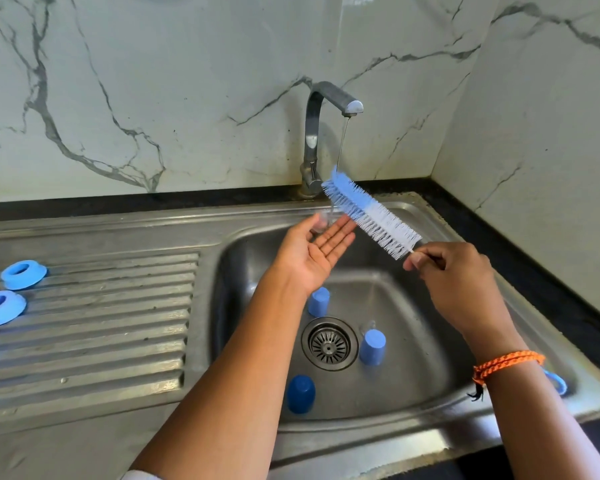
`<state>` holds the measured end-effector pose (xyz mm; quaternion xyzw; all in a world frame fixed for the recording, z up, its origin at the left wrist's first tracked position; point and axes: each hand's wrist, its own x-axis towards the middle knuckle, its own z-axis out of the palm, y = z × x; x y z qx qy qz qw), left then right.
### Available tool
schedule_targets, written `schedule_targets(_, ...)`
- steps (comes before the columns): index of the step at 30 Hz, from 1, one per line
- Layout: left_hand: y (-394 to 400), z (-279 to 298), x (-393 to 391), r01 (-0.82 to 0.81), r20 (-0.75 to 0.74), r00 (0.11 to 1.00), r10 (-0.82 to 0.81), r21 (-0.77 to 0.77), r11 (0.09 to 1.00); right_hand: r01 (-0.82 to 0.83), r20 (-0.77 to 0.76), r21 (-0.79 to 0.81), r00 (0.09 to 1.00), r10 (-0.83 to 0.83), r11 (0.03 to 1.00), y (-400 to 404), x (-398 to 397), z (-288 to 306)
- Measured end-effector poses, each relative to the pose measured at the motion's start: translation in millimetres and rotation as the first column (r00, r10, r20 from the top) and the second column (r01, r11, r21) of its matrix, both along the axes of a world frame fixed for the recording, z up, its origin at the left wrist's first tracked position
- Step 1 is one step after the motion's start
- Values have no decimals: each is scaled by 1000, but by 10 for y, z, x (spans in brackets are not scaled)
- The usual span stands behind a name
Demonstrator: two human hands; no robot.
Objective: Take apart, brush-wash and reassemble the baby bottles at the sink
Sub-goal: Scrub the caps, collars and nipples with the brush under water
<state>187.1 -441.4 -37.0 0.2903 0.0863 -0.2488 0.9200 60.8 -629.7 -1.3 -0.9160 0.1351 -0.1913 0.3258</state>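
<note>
My right hand (454, 275) pinches the wire stem of a bottle brush (371, 214) with blue and white bristles. The brush's blue tip is under the thin stream of water from the tap (321, 133). My left hand (312, 258) is palm up over the sink (430, 407), fingers stretched out, with a small clear teat (322, 221) held loosely between thumb and forefinger. Three blue caps lie in the basin: one (318, 301) behind the drain (329, 344), one (372, 346) to its right and one (300, 393) in front.
Two blue screw rings (23, 273) (0, 306) sit on the ribbed drainboard (101, 323) at the left, with a third blue piece at the frame's edge. A blue loop (556, 381) shows at the sink's right rim. Marble walls close the back and right.
</note>
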Motion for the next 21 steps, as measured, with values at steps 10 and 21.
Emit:
schedule_targets(10,409,263,152,-444,384,896,225,807,389,-94,-275,-151,960,49,984,237,-79,-20)
schedule_targets(21,2006,388,-300,-572,572,814,-106,820,26,-23,-46,-466,999,2,885,938,-278,91)
